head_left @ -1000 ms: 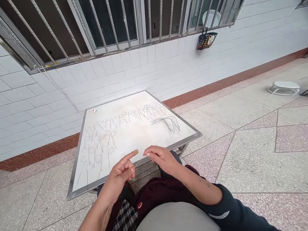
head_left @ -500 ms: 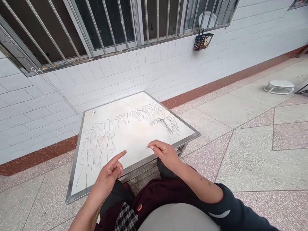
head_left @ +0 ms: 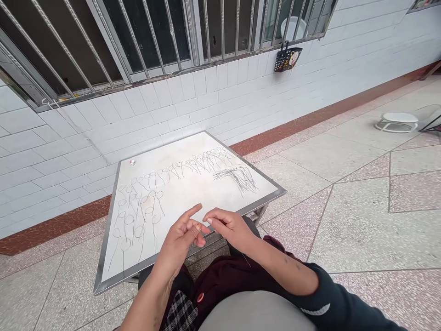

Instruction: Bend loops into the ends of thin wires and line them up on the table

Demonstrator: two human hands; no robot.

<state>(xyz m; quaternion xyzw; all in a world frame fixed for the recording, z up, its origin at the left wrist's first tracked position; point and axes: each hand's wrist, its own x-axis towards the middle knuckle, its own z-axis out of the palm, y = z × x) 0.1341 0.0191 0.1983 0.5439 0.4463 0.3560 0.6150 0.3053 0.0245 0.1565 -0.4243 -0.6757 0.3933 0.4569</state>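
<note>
While hands (head_left: 181, 236) nearly touch, looped strands (head_left: 199, 163) near; hanging basket (head_left: 287, 59), contents unclear

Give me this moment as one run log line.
left hand: index extended; right hand: thumb and index close, grip contents unclear; white metal-edged table: thin dark looped wires, bunched thin dark wires at right

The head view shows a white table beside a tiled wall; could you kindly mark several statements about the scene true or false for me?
1. Looped wires lie on the white table. True.
2. A white stool stands on the floor. True.
3. The black basket rests on the table. False: it hangs at the barred window.
4. The left hand and right hand are far apart. False: the two are close together.
</note>
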